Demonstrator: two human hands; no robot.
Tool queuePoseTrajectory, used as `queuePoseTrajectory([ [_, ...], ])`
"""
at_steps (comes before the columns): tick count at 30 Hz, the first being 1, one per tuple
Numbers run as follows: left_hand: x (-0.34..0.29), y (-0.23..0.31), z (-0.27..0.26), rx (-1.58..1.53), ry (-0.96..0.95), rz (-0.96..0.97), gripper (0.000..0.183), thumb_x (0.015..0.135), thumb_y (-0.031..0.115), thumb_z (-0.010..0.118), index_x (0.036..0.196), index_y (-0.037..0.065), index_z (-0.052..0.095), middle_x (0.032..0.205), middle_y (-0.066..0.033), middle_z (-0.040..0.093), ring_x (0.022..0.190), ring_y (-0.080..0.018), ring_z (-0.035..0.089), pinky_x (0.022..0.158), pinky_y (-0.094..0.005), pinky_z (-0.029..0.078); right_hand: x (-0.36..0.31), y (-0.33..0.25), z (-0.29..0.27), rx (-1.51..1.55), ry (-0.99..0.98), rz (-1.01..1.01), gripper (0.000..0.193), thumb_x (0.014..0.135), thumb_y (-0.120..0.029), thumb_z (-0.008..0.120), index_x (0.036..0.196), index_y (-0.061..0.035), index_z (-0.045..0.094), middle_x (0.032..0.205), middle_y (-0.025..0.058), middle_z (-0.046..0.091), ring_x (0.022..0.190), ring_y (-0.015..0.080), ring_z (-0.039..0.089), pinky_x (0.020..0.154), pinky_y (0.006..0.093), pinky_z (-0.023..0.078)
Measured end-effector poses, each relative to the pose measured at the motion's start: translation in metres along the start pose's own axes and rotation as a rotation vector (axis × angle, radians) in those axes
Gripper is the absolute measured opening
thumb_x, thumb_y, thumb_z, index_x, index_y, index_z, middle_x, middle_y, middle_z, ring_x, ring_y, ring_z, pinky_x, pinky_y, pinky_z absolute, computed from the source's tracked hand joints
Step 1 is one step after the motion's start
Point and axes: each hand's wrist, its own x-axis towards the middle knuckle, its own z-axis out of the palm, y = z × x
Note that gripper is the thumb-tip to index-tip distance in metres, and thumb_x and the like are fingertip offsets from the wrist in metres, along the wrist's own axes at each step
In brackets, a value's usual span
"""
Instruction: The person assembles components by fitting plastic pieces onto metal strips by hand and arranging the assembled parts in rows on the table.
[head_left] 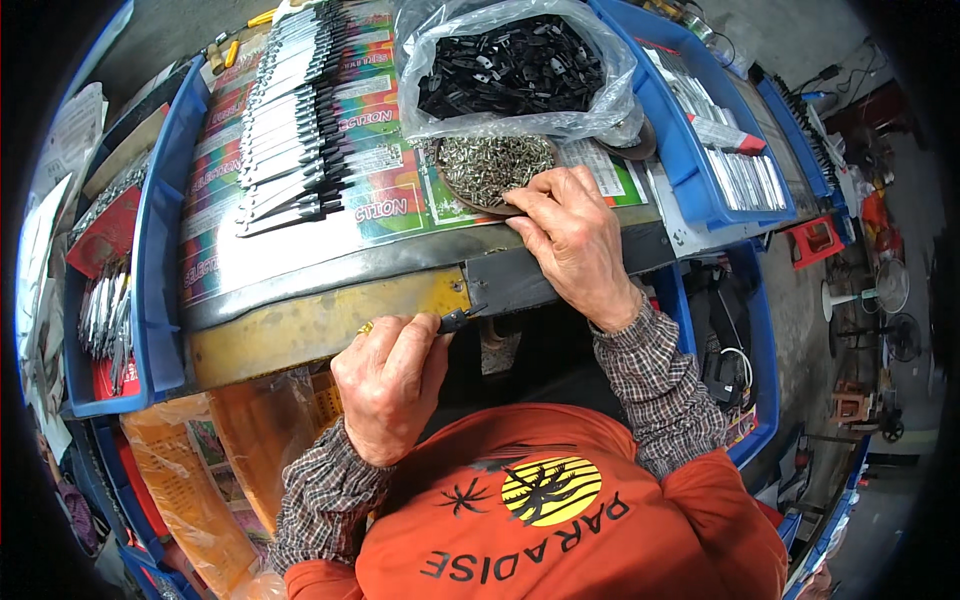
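In front of the bench edge, my left hand [388, 388] is closed in a pinch on a small black part [455, 321] that points to the right. My right hand [572, 238] reaches to the near rim of a round dish [447, 187] heaped with small shiny metal pins [495, 165]. Its thumb and forefinger are pinched together there; whatever lies between them is too small to make out. Behind the dish, a clear plastic bag [622, 95] stands wide at the mouth, full of black clip-like pieces [510, 68].
Slim silver-and-black tools [290, 120] lie in a long row on the colourful printed bench cover [385, 215]. Blue bins stand at left [160, 250] and right [690, 165], the right one holding silver strips [745, 180]. A metal-covered front edge [330, 325] borders the bench.
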Motion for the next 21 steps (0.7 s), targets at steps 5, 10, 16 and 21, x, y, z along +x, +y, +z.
queuePoseTrajectory([
  [5, 0.002, 0.001, 0.001, -0.004, 0.007, 0.008, 0.026, 0.066, 0.0, 0.072, 0.089, 0.003, 0.059, 0.073, -0.0099, 0.056, 0.061, -0.0265, 0.057, 0.053, -0.0357, 0.045, 0.004, 0.002, 0.002, 0.01, 0.011, -0.008, 0.024, 0.069, -0.003, 0.072, 0.092, -0.0043, 0.066, 0.088, 0.0068, 0.058, 0.086, 0.0259, 0.053, 0.073, 0.0362, 0.047],
  [10, -0.001, 0.001, 0.001, -0.004, 0.012, 0.014, 0.026, 0.066, 0.001, 0.072, 0.089, 0.003, 0.06, 0.074, -0.0099, 0.056, 0.061, -0.0267, 0.057, 0.053, -0.0359, 0.045, 0.006, 0.002, 0.001, 0.025, -0.01, -0.013, 0.02, 0.068, 0.0, 0.071, 0.087, -0.003, 0.065, 0.086, 0.0075, 0.058, 0.087, 0.0262, 0.053, 0.073, 0.0372, 0.047],
  [16, -0.003, 0.003, 0.001, -0.017, 0.007, 0.002, 0.025, 0.067, 0.001, 0.071, 0.089, 0.003, 0.06, 0.072, -0.0097, 0.055, 0.06, -0.0267, 0.056, 0.052, -0.036, 0.045, 0.01, 0.008, -0.003, 0.102, -0.056, 0.01, 0.014, 0.068, -0.003, 0.069, 0.081, -0.0031, 0.062, 0.082, 0.0088, 0.057, 0.085, 0.0279, 0.053, 0.073, 0.0377, 0.045],
  [21, -0.002, 0.007, -0.003, -0.071, -0.062, -0.078, 0.022, 0.068, 0.001, 0.071, 0.087, 0.003, 0.06, 0.071, -0.0102, 0.055, 0.06, -0.0283, 0.057, 0.052, -0.0361, 0.045, 0.006, 0.003, -0.006, 0.173, -0.037, 0.031, 0.011, 0.07, -0.003, 0.067, 0.078, -0.0023, 0.059, 0.075, 0.0083, 0.057, 0.079, 0.0269, 0.054, 0.071, 0.0368, 0.044],
])
